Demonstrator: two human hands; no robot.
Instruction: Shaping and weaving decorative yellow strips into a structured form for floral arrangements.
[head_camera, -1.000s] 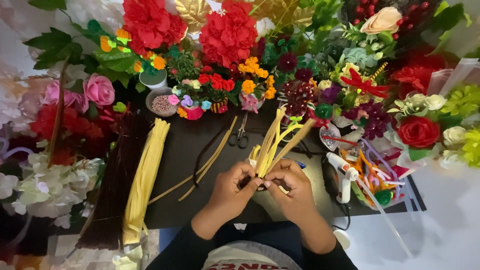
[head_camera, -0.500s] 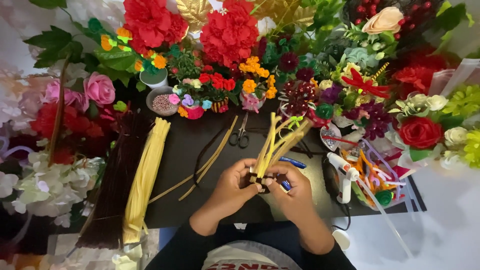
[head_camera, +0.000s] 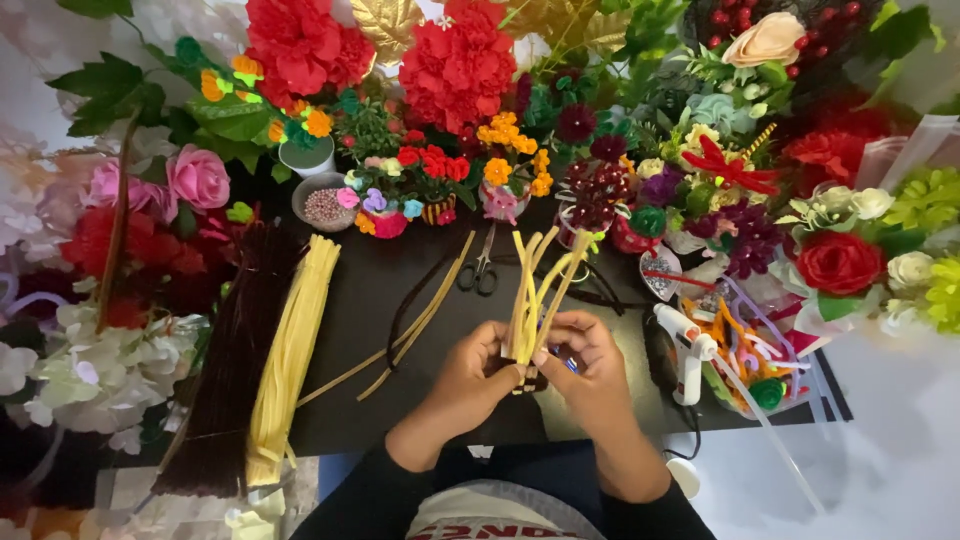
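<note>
Both hands, left hand (head_camera: 470, 380) & right hand (head_camera: 590, 372), pinch the base of a fan of yellow fuzzy pipe cleaners (head_camera: 540, 290) just below the small scissors (head_camera: 482, 268) (tips splayed, unshaped). Looks early: big yellow pipe-cleaner bundle (head_camera: 290, 360) left of scissors lies untouched.

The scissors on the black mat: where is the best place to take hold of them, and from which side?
Probably the handle loops. The scissors lie flat on the black mat, loops toward the person, blades pointing away to the flower pots. Come from the near side with the left hand, which is closer; the loose yellow strands lie just to the left, so reach in beside them.
</note>
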